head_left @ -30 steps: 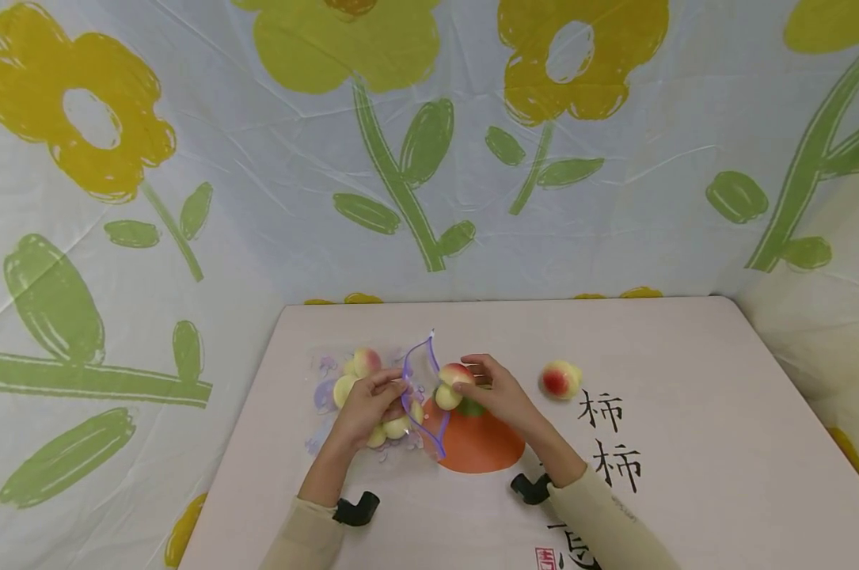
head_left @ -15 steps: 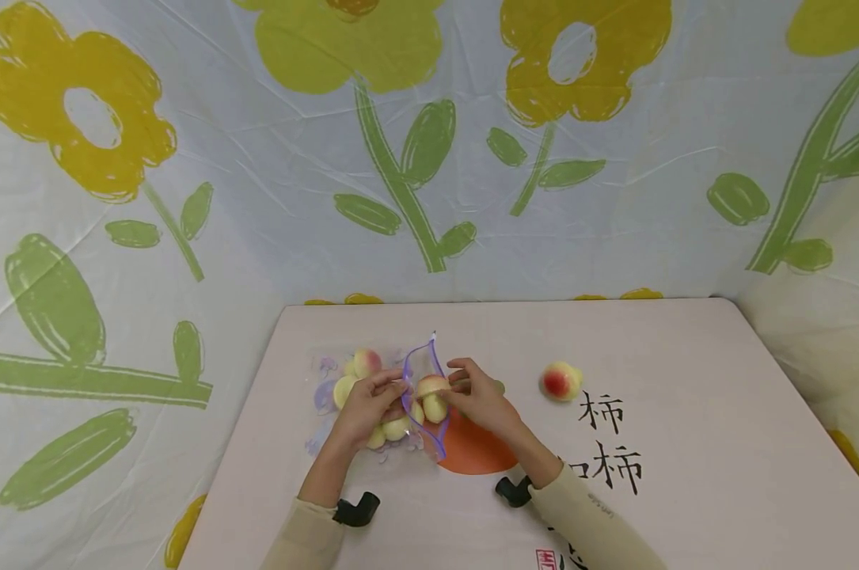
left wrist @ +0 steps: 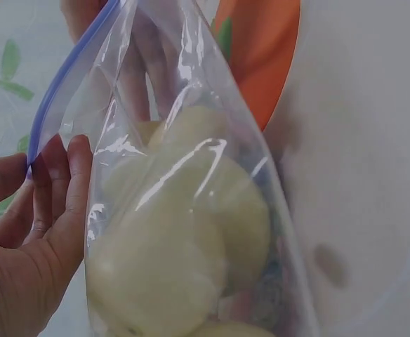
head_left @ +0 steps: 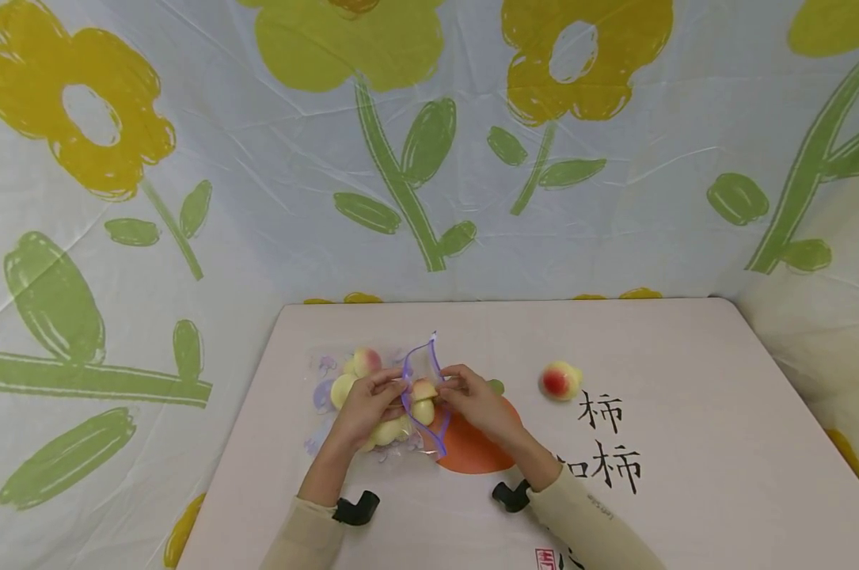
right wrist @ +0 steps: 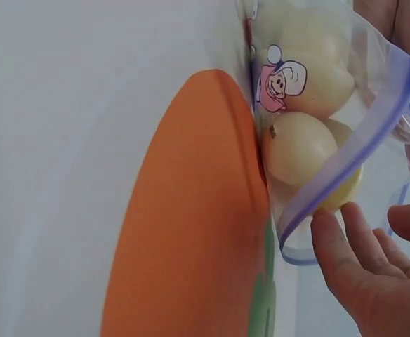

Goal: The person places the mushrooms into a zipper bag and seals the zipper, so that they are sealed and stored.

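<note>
Left grip (head_left: 362, 408) pinching zip edge (head_left: 439, 446) of clear bag (head_left: 323, 396); right grip (head_left: 482, 405) spread, holding nothing, at bag's 3 o'clock. Pale fruit (head_left: 343, 390) inside bag, red-yellow piece (head_left: 560, 381) on tabletop (head_left: 700, 372), farther toward 3 o'clock

Pale fruits (right wrist: 300, 149) in open, purple-rimmed bag (right wrist: 363, 151)

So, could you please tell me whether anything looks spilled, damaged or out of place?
Nothing looks spilled or damaged. One red-and-yellow piece lies alone on the table, outside the clear bag where similar pieces sit, so it stands out.
</note>
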The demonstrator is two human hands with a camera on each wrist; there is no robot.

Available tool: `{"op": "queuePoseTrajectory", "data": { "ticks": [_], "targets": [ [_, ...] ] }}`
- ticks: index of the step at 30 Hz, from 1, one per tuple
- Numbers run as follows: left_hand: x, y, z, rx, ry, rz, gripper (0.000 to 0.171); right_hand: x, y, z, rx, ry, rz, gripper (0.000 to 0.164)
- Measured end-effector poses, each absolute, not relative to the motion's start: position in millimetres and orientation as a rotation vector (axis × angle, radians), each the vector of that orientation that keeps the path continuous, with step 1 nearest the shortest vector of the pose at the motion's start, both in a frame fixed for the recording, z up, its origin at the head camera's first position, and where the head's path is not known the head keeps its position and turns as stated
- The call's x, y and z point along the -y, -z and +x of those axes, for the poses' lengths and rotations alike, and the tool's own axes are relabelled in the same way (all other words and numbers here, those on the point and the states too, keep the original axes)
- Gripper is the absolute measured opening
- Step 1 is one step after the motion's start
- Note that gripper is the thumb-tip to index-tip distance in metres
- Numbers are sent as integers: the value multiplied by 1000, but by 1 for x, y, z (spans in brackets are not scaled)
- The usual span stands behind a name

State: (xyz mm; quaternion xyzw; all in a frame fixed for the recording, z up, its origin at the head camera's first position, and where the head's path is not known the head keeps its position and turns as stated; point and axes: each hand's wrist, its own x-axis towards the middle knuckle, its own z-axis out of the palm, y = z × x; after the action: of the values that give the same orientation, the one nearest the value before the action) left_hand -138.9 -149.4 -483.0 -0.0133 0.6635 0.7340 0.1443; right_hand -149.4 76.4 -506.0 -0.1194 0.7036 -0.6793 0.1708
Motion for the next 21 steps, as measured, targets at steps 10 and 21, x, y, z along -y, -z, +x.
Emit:
{"op": "queuePoseTrajectory", "data": {
  "ticks": [10,21],
  "targets": [
    [150,485,-140,-1903,-2120,-44,36,-71,511,-151,-1812,1904,-463,40],
    [150,485,-140,-1897,-2122,-44,36,-98,493,-145,-2035,1891,-483,39]
  ]
}}
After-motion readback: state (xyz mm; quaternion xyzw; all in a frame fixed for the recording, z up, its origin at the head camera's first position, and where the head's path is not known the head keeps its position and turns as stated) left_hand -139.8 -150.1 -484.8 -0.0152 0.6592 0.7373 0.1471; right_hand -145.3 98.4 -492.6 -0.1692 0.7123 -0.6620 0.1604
